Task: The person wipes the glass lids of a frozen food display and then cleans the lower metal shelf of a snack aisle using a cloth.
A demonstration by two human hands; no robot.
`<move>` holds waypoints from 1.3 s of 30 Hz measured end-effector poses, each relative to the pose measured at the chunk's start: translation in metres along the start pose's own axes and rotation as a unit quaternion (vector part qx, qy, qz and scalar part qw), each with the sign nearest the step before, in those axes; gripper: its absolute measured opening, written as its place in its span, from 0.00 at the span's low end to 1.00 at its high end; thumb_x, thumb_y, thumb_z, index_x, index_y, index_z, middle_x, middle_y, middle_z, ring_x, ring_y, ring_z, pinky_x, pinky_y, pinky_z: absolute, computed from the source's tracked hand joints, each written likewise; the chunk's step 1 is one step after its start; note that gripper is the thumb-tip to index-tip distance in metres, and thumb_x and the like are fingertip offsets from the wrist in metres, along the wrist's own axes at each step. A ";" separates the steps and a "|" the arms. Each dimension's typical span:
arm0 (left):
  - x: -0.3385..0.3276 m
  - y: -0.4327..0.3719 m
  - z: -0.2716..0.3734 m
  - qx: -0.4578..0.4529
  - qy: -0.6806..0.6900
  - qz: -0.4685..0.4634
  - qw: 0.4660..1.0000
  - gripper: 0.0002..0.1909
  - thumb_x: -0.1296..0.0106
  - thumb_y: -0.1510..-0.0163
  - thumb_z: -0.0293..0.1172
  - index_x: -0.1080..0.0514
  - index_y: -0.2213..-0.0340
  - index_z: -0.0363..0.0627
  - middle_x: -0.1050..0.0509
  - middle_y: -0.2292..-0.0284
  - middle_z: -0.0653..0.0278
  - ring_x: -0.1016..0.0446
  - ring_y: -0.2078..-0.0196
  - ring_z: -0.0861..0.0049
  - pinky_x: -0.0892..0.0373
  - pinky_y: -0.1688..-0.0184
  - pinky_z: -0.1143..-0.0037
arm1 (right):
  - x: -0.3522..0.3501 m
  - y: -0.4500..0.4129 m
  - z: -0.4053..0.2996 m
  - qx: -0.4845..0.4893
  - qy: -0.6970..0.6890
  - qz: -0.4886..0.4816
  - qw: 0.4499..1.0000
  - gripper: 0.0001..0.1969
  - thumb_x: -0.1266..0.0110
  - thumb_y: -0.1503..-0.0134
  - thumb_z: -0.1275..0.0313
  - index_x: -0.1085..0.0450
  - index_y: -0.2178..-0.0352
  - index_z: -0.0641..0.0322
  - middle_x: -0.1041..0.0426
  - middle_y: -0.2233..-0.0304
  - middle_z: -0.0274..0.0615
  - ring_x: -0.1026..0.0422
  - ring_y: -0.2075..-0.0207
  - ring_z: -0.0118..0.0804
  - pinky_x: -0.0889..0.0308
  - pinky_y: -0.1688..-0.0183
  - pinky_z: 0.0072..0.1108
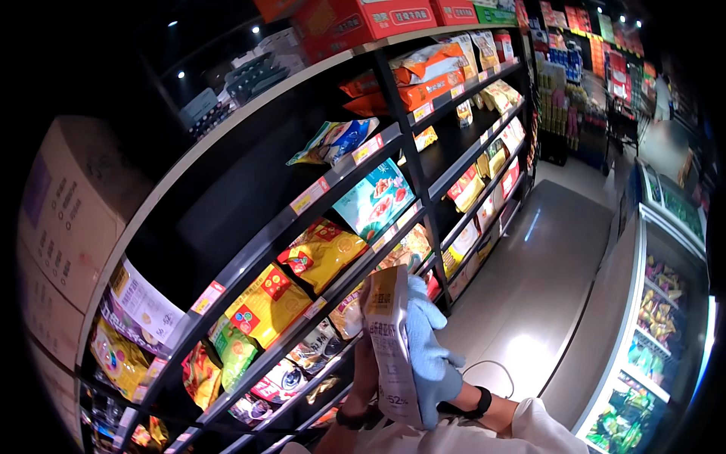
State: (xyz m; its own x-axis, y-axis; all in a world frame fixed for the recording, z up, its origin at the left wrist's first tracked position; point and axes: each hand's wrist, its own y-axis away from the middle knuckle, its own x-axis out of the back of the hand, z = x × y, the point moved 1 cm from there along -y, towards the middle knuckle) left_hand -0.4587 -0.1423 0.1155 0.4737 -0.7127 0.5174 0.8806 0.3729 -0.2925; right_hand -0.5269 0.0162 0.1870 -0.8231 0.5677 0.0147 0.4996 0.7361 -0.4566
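In front of my body I hold a light purple packaged product point(391, 352) upright, with a gold patch and writing on its face. My right hand point(428, 346), in a light blue knit glove with a black band at the wrist, grips its right side. My left hand point(368, 363) is at its left side, mostly hidden behind the package and in shadow; a dark band circles that wrist. A similar pale purple package point(144, 309) lies at the left end of a shelf, over other bags. Yellow bags point(269, 303) fill part of the shelf nearer to me.
Black shelving point(420, 187) with price tags runs away ahead. Stacked cardboard cartons point(62, 227) stand at its left end. Red boxes point(397, 18) sit on top. A glass-topped freezer point(618, 295) borders the aisle floor point(533, 272) on the right. A blurred person point(663, 142) is far ahead.
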 end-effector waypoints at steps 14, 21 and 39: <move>0.107 -0.073 0.051 -0.051 -0.027 0.361 0.931 0.17 0.51 0.35 0.35 0.26 0.66 0.29 0.24 0.77 0.45 0.28 0.77 0.61 0.34 0.72 0.66 | 0.019 0.022 0.007 -0.024 -0.215 -0.039 0.976 0.52 0.36 0.67 0.77 0.48 0.37 0.75 0.34 0.41 0.49 0.35 0.41 0.39 0.43 0.35 0.28; 0.232 -0.126 0.094 -0.232 -0.340 0.439 0.799 0.10 0.47 0.40 0.31 0.24 0.67 0.35 0.28 0.79 0.46 0.27 0.77 0.51 0.36 0.77 0.64 | 0.022 0.019 0.000 -0.047 0.010 -0.098 0.994 0.40 0.40 0.60 0.83 0.42 0.42 0.77 0.36 0.40 0.53 0.34 0.40 0.45 0.37 0.37 0.31; 0.338 -0.157 0.054 -0.210 -0.315 0.633 0.676 0.17 0.48 0.37 0.37 0.25 0.73 0.34 0.28 0.80 0.44 0.28 0.77 0.46 0.35 0.77 0.62 | 0.006 -0.002 0.029 -0.082 -0.013 -0.059 0.995 0.25 0.39 0.47 0.82 0.36 0.48 0.73 0.30 0.46 0.51 0.29 0.46 0.42 0.30 0.44 0.34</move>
State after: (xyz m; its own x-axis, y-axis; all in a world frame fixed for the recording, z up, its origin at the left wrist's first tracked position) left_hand -0.4354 -0.4098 0.3798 0.8722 0.4622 -0.1598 -0.2554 0.1518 -0.9548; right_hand -0.5406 0.0077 0.1619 -0.8839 0.4663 0.0358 0.4352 0.8481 -0.3023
